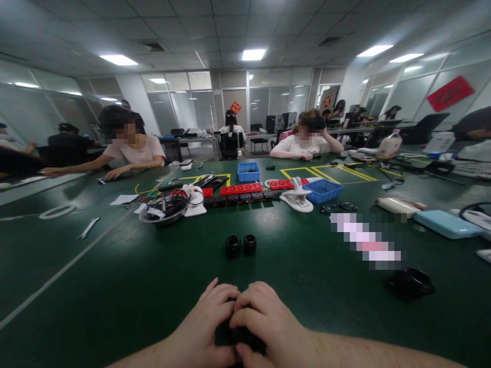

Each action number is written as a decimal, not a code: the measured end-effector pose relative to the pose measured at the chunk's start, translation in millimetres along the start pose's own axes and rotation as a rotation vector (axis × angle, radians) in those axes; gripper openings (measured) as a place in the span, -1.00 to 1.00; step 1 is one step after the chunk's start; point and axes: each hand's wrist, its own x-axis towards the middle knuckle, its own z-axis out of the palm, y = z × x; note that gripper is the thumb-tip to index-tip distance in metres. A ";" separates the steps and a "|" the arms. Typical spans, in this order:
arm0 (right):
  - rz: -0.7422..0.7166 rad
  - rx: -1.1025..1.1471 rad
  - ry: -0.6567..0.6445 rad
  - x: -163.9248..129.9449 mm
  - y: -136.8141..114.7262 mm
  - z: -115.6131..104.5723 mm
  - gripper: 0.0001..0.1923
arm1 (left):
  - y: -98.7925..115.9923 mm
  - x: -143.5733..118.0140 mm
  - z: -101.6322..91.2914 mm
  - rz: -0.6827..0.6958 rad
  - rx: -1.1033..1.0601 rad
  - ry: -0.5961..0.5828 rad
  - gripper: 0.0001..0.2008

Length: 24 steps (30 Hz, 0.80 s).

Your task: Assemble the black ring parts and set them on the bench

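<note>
Both hands meet at the near edge of the green table, fingers curled around a dark, black round part (247, 337) that they mostly hide. My left hand (207, 322) grips it from the left side, and my right hand (270, 319) covers its top and right. Just beyond my fingers stand two black ring-shaped parts (233, 247) with open tops and ribbed sides, side by side. A larger black ring-shaped part (413, 282) sits farther right. Whether the held part matches these rings is hard to see.
Across the table lie a row of red pieces (241, 189), a white clip (297, 197), two blue bins (248, 171) and a bowl of cables (163, 212). A wrench (89, 228) is at left; a light blue case (447, 224) is at right. Two people sit opposite.
</note>
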 end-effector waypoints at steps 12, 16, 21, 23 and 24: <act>-0.037 -0.029 -0.139 -1.3 -2.0 -7.0 -0.81 | 0.3 0.7 0.3 0.007 -0.004 0.009 -0.69; -0.054 -0.057 -0.143 -2.3 -2.1 -7.1 -0.84 | 0.3 0.9 0.8 0.016 0.011 0.016 -0.68; -0.143 -0.069 -0.095 -4.5 1.4 -4.0 -0.81 | 0.4 0.8 2.2 0.026 0.010 0.022 -0.72; -0.185 -0.058 -0.050 -5.2 3.5 -1.9 -0.74 | -0.1 0.6 2.8 0.021 0.009 0.021 -0.70; -0.201 -0.053 -0.015 -5.3 4.5 -0.7 -0.70 | -0.4 0.5 3.0 0.016 0.009 0.020 -0.69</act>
